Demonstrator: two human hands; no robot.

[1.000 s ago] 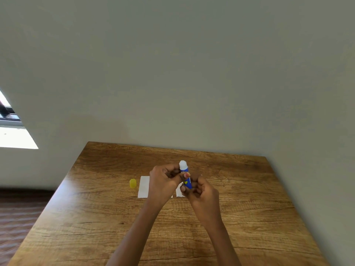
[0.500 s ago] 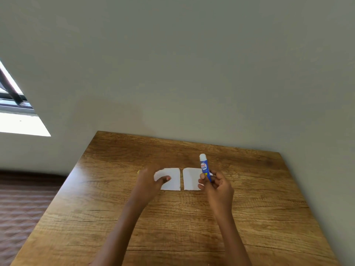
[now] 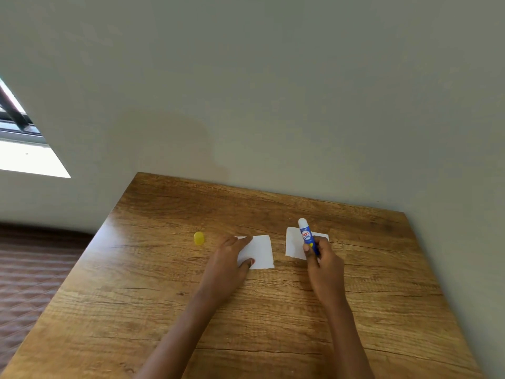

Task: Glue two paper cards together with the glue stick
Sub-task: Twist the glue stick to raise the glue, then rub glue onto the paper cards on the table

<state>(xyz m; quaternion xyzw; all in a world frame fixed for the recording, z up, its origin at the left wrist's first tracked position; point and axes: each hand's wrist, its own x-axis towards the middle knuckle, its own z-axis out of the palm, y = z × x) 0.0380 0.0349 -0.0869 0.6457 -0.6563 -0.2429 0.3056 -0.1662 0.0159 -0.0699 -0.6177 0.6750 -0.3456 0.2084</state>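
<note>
Two white paper cards lie side by side on the wooden table [image 3: 273,324]. My left hand [image 3: 226,262] rests on the left card [image 3: 261,250], with a finger and the thumb pressing its left edge flat. My right hand [image 3: 323,265] holds the blue glue stick [image 3: 306,235] upright, its white glue tip uncovered and pointing up. The stick stands over the right card [image 3: 293,243], which my right hand partly hides. The yellow cap [image 3: 199,238] stands alone on the table, left of my left hand.
A plain wall rises right behind the table's far edge. The table's left edge drops to a brown patterned floor [image 3: 32,269]. A window [image 3: 19,138] shows at the far left.
My hands have drawn apart: the left let go of the glue stick and came down on the left card, while the right carried the stick to the right. The cap has come into view.
</note>
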